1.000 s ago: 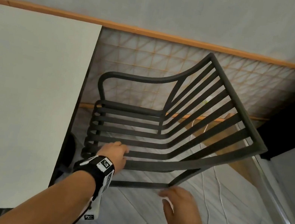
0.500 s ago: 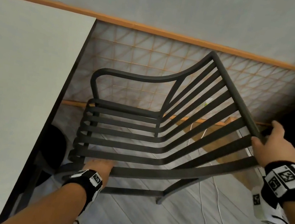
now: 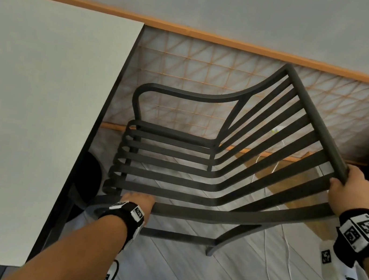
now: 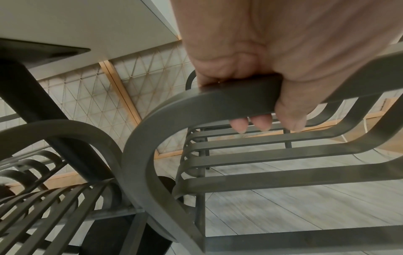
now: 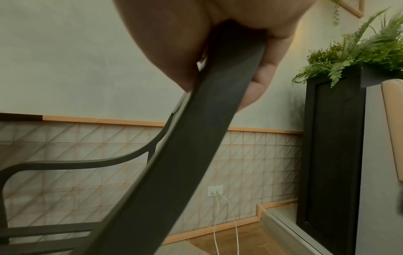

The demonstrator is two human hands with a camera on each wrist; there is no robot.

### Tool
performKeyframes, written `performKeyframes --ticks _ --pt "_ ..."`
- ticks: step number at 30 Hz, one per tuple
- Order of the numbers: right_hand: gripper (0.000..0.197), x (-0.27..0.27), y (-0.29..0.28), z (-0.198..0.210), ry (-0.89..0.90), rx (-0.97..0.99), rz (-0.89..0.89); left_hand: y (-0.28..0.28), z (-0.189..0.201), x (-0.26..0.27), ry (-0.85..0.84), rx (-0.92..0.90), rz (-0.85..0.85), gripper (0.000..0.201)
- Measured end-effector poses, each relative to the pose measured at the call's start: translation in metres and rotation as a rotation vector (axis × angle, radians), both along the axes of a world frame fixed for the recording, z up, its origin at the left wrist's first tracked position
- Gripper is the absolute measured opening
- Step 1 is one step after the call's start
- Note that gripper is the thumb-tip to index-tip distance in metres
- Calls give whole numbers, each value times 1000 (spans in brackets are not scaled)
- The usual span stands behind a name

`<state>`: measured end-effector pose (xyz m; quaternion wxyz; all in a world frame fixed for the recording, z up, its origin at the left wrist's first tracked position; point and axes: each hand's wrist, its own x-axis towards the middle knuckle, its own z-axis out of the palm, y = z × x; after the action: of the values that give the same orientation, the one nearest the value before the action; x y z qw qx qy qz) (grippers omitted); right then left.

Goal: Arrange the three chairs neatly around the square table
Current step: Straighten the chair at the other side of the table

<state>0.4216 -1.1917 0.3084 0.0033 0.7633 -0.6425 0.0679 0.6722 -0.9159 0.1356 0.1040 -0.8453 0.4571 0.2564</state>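
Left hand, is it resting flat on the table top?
No, the left hand grips the near armrest of the chair, with fingers curled round it.

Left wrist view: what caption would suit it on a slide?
Left hand grips the dark slatted chair by its armrest, beside the table.

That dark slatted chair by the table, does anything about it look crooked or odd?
Yes. The chair sits askew, its seat front angled to the table edge rather than square with it. The left hand grips its near armrest and the right hand the backrest corner. No damage shows.
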Motion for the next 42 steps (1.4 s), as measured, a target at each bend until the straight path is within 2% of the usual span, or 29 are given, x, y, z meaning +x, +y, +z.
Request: performKeyframes --ticks 18,38,40,42 --pt "37 23 9 -9 -18 -19 14 9 1 22 -18 87 74 45" --pt "32 36 7 0 -19 8 49 6 -1 24 -20 90 136 52" --pt "35 37 10 2 -30 6 61 7 0 21 -27 73 144 52" --pt "50 37 20 -2 17 -115 160 11 -1 19 -39 51 149 53"
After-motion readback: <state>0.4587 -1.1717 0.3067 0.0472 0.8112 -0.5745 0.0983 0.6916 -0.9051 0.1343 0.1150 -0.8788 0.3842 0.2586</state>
